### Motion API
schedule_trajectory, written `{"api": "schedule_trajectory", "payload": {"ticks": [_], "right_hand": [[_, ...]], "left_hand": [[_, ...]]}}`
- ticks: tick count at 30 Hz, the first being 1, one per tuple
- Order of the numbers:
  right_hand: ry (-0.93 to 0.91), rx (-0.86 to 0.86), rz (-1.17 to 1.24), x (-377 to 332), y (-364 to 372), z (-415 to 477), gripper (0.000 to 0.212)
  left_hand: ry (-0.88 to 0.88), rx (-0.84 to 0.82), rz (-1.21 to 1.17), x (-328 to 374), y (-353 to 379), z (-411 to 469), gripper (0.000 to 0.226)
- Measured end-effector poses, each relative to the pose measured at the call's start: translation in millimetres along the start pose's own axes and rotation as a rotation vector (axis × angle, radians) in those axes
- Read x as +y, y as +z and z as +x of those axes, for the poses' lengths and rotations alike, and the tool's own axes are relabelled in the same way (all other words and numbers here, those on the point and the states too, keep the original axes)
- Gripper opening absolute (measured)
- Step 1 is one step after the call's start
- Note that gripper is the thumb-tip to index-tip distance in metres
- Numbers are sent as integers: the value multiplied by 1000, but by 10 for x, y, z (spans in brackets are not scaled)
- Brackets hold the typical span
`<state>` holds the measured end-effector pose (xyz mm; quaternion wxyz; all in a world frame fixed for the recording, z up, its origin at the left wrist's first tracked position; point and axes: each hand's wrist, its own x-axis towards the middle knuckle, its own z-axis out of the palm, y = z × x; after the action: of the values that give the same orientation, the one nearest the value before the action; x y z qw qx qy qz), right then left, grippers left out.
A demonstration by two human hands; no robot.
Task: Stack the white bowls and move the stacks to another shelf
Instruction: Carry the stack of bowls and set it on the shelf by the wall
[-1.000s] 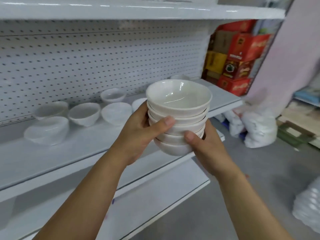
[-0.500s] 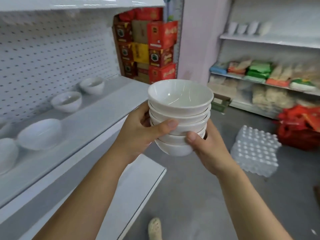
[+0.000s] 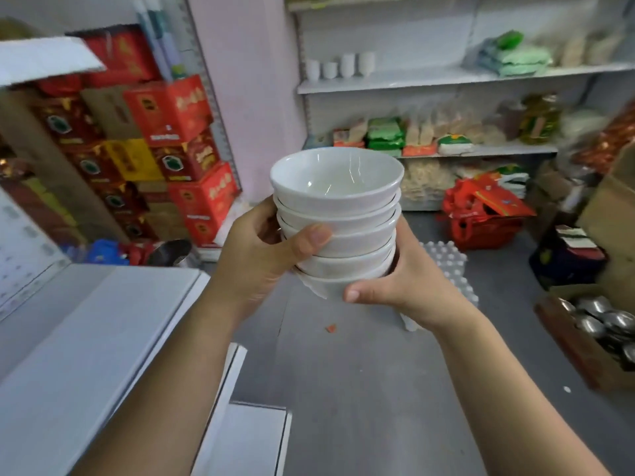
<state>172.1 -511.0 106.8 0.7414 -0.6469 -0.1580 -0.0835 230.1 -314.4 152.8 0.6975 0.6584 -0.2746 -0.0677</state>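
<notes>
Stack of white bowls (image 3: 335, 201), five or six nested, held in mid-air at the centre of the view, clear of every shelf. Its long axis is nearly upright, with the open mouth of the top bowl facing up.

The left hand (image 3: 261, 259) grips the stack from 9 o'clock, its thumb (image 3: 309, 238) laid across the middle bowls. The right hand (image 3: 412, 290) grips from 4 o'clock, cupping the lowest bowl, with its thumb (image 3: 354, 295) against the base. Both hands are in contact, so neither is nearer. The right appears to carry the weight and the left to steady the column.

The far shelf (image 3: 429, 79) lies at 1 o'clock, well apart across the grey floor (image 3: 360, 389). White cups (image 3: 338, 65) stand at its left end, with bare board beside them. Judged from the task, this board is a likely destination, though that is not certain.

The near shelf (image 3: 89, 324) lies at 8 o'clock, its corner just beside the left forearm. An egg tray (image 3: 446, 266) sits on the floor at 4 o'clock, behind the right hand. A red basket (image 3: 488, 225) is at 3 o'clock, red boxes (image 3: 171, 108) are at 10 o'clock, and a box of metal bowls (image 3: 601, 321) is at the right edge. The open lane runs straight ahead between these.
</notes>
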Motion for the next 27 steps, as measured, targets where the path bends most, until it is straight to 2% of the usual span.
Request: {"api": "schedule_trajectory", "payload": {"ticks": [5, 9, 13, 17, 21, 24, 27], "right_hand": [[-46, 240, -17, 151, -406, 290, 91], [-71, 362, -7, 243, -786, 613, 82], [-81, 374, -17, 335, -1353, 1082, 80], [-100, 349, -31, 369, -2005, 1604, 79], [-70, 321, -38, 417, -2616, 2067, 74], [-38, 330, -20, 505, -2959, 2410, 79], [-9, 306, 5, 650, -3235, 2805, 83]], "left_hand": [[21, -117, -4, -251, 163, 764, 51], [-1, -160, -46, -476, 333, 1386, 52], [-10, -167, -95, -692, 573, 2053, 46], [36, -155, -20, -856, 802, 2777, 38], [9, -234, 72, -1020, 906, 3483, 77], [-20, -291, 70, -1172, 936, 3948, 79], [-29, -280, 60, -1343, 924, 4383, 78]]}}
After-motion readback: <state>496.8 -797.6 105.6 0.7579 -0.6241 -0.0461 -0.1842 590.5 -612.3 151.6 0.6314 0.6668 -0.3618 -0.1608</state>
